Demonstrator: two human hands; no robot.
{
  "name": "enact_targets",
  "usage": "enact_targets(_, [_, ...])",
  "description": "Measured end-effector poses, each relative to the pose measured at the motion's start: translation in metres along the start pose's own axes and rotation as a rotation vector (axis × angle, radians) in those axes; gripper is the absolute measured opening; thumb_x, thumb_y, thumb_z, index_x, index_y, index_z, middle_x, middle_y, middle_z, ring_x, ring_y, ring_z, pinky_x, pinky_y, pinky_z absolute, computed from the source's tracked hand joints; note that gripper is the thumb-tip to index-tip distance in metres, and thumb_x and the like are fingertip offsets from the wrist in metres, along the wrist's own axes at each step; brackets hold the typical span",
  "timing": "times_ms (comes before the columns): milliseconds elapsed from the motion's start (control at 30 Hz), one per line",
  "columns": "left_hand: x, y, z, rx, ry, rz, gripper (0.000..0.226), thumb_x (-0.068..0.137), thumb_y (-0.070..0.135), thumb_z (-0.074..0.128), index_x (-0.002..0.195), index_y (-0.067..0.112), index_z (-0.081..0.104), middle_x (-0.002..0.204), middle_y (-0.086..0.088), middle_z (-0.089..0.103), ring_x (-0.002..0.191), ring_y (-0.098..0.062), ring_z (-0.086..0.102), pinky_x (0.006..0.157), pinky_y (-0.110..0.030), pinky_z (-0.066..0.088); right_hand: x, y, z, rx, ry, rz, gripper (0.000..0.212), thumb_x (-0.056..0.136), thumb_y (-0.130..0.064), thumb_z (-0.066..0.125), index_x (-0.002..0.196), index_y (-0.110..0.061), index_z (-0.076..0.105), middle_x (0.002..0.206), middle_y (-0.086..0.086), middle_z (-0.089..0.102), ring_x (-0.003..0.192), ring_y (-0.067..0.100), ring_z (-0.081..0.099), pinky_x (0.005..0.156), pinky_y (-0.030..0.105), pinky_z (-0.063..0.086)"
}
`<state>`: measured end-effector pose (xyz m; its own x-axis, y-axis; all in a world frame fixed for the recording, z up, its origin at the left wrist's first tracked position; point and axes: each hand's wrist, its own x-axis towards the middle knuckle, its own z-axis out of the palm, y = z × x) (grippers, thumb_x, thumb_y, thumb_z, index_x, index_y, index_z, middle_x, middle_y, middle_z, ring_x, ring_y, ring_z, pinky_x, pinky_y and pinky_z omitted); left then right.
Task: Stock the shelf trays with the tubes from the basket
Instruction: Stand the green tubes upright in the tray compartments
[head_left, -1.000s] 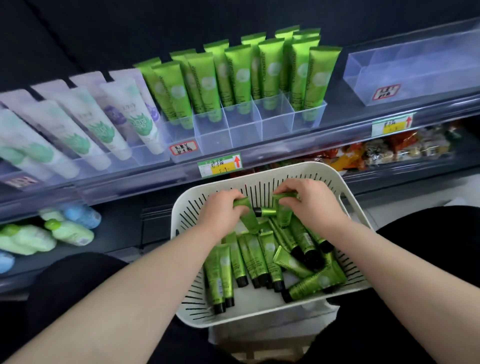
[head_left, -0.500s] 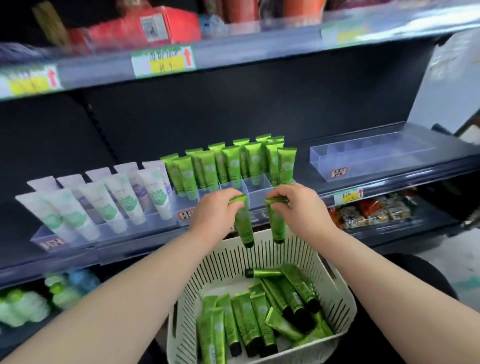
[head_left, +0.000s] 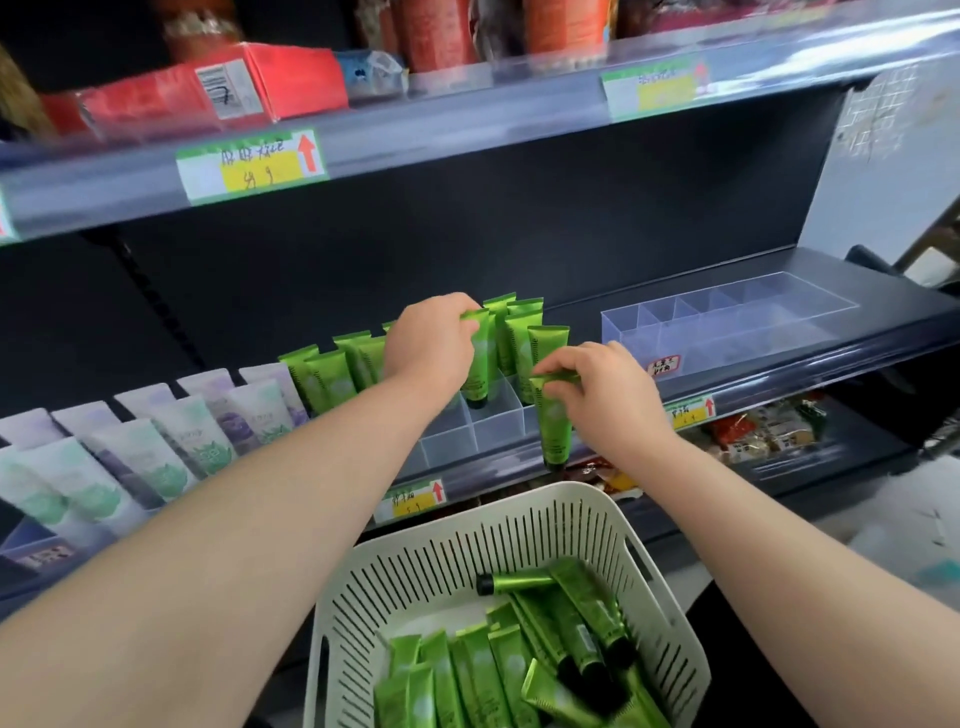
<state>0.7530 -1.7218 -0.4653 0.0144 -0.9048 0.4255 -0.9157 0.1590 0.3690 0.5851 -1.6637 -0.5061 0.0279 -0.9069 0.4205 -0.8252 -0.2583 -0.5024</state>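
My left hand (head_left: 431, 343) pinches a green tube (head_left: 479, 364) by its flat end, cap down, inside a compartment of the clear divided tray (head_left: 483, 431) on the middle shelf. My right hand (head_left: 602, 395) holds a second green tube (head_left: 555, 421) upright by its crimped top, hanging in front of the tray's right front edge. Several green tubes (head_left: 524, 338) stand in the tray's back rows. The white slotted basket (head_left: 519, 525) sits below with several green tubes (head_left: 498, 670) lying in it.
White and lilac tubes (head_left: 156, 441) fill a tray to the left. An empty clear divided tray (head_left: 727, 322) stands on the shelf to the right. Yellow price labels (head_left: 410, 501) line the shelf edge. Red packages (head_left: 208, 98) sit on the upper shelf, snacks (head_left: 763, 431) on the lower.
Both hands lifted a tube each out of the basket and rose to the shelf. The left tube has gone into the tray; the right one hangs at its front edge.
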Motion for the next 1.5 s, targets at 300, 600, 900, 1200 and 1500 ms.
enact_targets(300, [0.023, -0.005, 0.031, 0.161, -0.117, 0.020, 0.030, 0.097, 0.014, 0.055, 0.123, 0.024, 0.064, 0.122, -0.002, 0.066, 0.109, -0.028, 0.059, 0.072, -0.029, 0.040, 0.017, 0.002, 0.004, 0.002, 0.012, -0.049, 0.017, 0.091, -0.021, 0.061, 0.104, -0.029, 0.070, 0.100, -0.011, 0.065, 0.098, 0.017, 0.048, 0.078, 0.035, 0.045])
enact_targets(600, [0.018, -0.007, 0.018, 0.180, -0.015, 0.056, 0.033, 0.098, 0.015, 0.053, 0.127, 0.028, 0.056, 0.119, 0.002, 0.063, 0.108, -0.024, 0.057, 0.070, -0.031, 0.040, 0.043, -0.019, -0.001, -0.011, 0.102, -0.099, 0.017, 0.092, -0.021, 0.059, 0.106, -0.027, 0.067, 0.103, -0.006, 0.066, 0.098, 0.020, 0.047, 0.078, 0.038, 0.045])
enact_targets(900, [-0.002, -0.027, -0.001, 0.150, -0.001, 0.093, 0.041, 0.092, 0.005, 0.050, 0.123, 0.031, 0.059, 0.122, 0.005, 0.062, 0.107, -0.024, 0.059, 0.075, -0.034, 0.047, 0.068, -0.037, 0.020, -0.128, 0.039, -0.116, 0.019, 0.094, -0.022, 0.055, 0.108, -0.028, 0.065, 0.105, -0.004, 0.066, 0.101, 0.022, 0.047, 0.079, 0.038, 0.042])
enact_targets(1200, [-0.015, -0.044, 0.006, 0.134, -0.062, 0.078, 0.041, 0.094, 0.003, 0.047, 0.116, 0.033, 0.064, 0.125, 0.007, 0.062, 0.109, -0.022, 0.058, 0.068, -0.030, 0.044, 0.080, -0.030, 0.047, -0.237, -0.071, -0.078, 0.029, 0.094, -0.013, 0.049, 0.111, -0.030, 0.065, 0.109, -0.002, 0.067, 0.109, 0.024, 0.044, 0.079, 0.036, 0.032])
enact_targets(1500, [-0.031, -0.054, 0.012, 0.040, -0.072, 0.123, 0.033, 0.097, 0.008, 0.047, 0.113, 0.030, 0.067, 0.122, 0.009, 0.064, 0.108, -0.020, 0.060, 0.078, -0.034, 0.052, 0.067, -0.024, 0.050, -0.329, 0.060, -0.174, 0.033, 0.090, -0.011, 0.055, 0.118, -0.026, 0.063, 0.113, 0.001, 0.063, 0.108, 0.028, 0.045, 0.076, 0.036, 0.034])
